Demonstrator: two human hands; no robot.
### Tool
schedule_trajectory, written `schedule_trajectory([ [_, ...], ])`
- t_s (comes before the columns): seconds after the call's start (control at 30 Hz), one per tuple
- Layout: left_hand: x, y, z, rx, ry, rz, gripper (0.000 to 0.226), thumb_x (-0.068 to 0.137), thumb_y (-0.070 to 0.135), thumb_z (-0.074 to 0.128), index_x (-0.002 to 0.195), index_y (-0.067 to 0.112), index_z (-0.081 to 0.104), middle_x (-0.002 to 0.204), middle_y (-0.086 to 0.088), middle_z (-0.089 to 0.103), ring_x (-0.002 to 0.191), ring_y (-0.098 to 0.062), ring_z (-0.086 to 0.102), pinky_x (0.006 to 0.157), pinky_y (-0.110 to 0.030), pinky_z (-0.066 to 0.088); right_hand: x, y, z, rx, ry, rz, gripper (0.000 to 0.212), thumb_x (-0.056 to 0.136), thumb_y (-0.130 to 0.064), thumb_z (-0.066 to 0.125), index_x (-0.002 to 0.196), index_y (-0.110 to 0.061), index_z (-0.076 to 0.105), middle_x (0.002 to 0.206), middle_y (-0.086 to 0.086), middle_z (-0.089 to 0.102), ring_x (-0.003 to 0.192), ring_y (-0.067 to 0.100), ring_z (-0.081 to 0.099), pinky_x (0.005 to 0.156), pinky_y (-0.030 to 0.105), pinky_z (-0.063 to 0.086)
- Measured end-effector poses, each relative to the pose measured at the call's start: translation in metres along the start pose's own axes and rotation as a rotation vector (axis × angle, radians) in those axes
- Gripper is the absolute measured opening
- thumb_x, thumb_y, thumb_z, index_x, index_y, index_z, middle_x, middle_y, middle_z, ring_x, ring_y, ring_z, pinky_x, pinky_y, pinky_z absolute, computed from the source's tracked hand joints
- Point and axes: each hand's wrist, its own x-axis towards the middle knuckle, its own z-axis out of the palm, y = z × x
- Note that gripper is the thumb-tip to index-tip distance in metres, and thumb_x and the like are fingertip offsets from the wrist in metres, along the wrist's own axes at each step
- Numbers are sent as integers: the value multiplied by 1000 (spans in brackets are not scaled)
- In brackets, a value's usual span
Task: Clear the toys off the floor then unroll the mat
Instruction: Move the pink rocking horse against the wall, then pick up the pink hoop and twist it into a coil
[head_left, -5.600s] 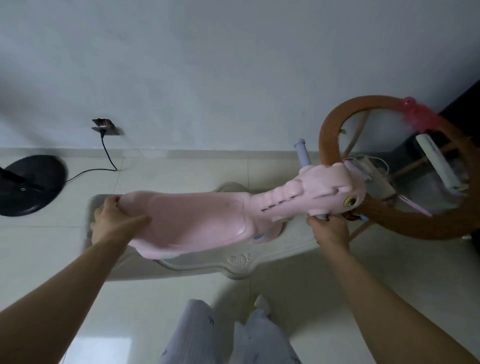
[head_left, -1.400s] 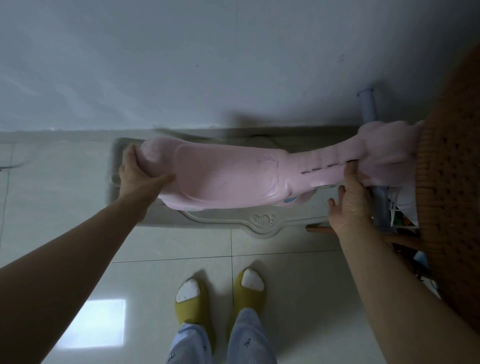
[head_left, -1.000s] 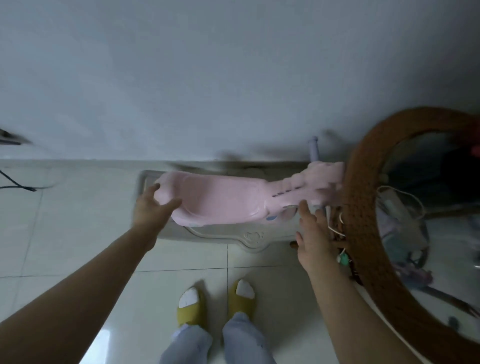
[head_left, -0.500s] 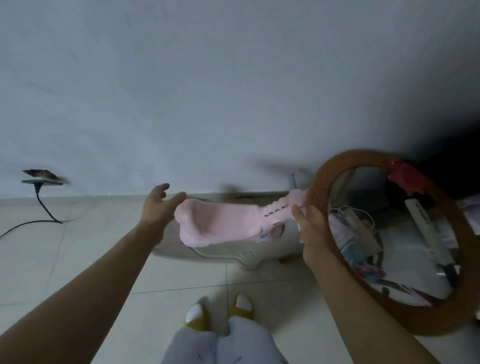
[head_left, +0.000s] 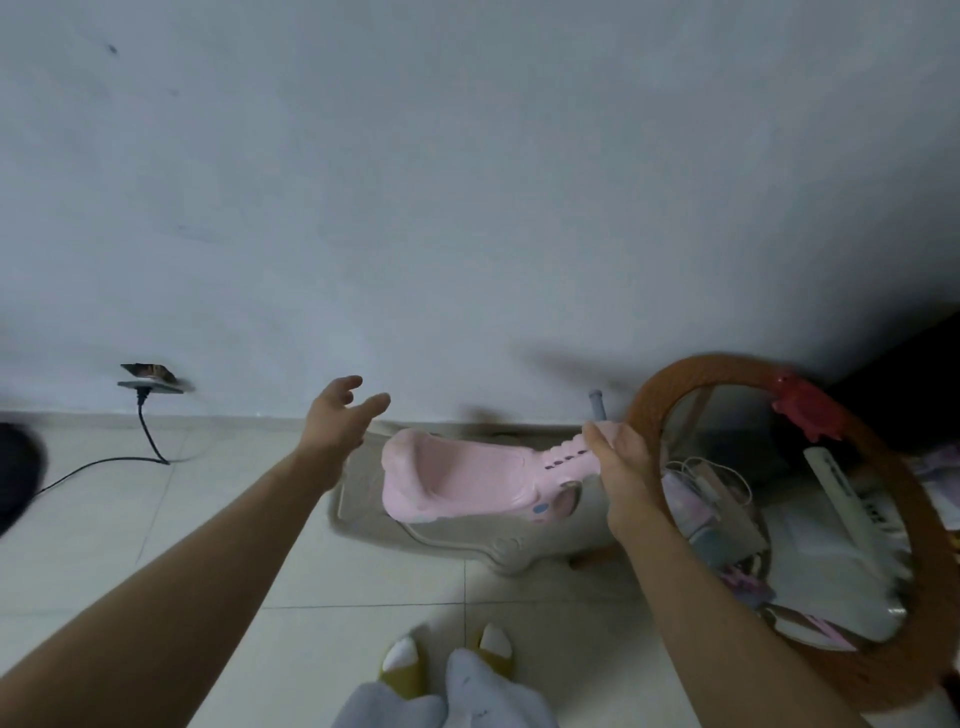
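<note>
- The pink ride-on toy (head_left: 462, 486) stands on the tiled floor (head_left: 218, 545) close against the white wall (head_left: 467, 208), on top of a flat beige plastic base (head_left: 498, 551) that sticks out under it toward the person
- The right hand (head_left: 621, 462) is at the head end of the toy, with the fingers curled on the pink neck beside the grey handlebar (head_left: 597, 404); it grips the toy there
- The left hand (head_left: 337, 423) is in the air just beyond the seat end of the toy, not touching it; the fingers are spread and loose and it holds nothing
- A round mirror with a brown woven frame (head_left: 644, 410) leans just past the head end of the toy; a red toy figure (head_left: 802, 410) sits on the upper rim of the frame
- Well away from the seat end of the toy, a wall socket (head_left: 150, 376) carries a black cable (head_left: 148, 436) that runs over the floor
- On the near side of the toy I see the person's yellow slippers (head_left: 402, 667) and light trousers (head_left: 447, 699)
- No rolled mat can be made out
</note>
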Motion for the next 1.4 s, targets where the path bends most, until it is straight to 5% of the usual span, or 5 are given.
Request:
schedule_trajectory([
  [0.17,-5,-3,-15,-12,13,5,55,86,20,64,136,14,42,142,-16,37,115,-27,47,89,-40,43,1,-6,13,-34,-33,3,50,85,-29,64,127,-6,46,127,16,51,108,28,55,75,30,47],
  [0.37,-21,-16,-51,-68,96,-29,56,86,22,65,137,14,43,141,-15,38,118,-28,48,102,-45,42,-3,-16,52,-78,-114,-64,48,87,-30,63,128,-15,43,121,8,43,116,21,46,81,14,38],
  [0.47,-31,-24,-70,-109,175,-28,56,85,23,65,136,15,43,140,-15,39,119,-29,48,104,-47,40,-5,-21,76,-31,-230,-29,68,87,-31,63,143,-14,30,148,9,34,132,25,38,107,34,32],
  [1.0,-158,-116,-105,-374,738,-191,54,84,25,67,134,18,46,141,-12,40,111,-24,50,101,-46,43,-44,-31,171,-287,-820,-194,72,83,-34,67,143,-17,31,149,9,33,131,23,40,110,42,32],
  [1.4,-271,-192,-105,-482,1044,-304,53,84,23,66,133,19,46,138,-12,40,98,-23,51,88,-36,45,-142,17,195,-417,-1155,-230,72,84,-27,66,144,-12,28,150,12,31,133,23,36,98,26,29],
])
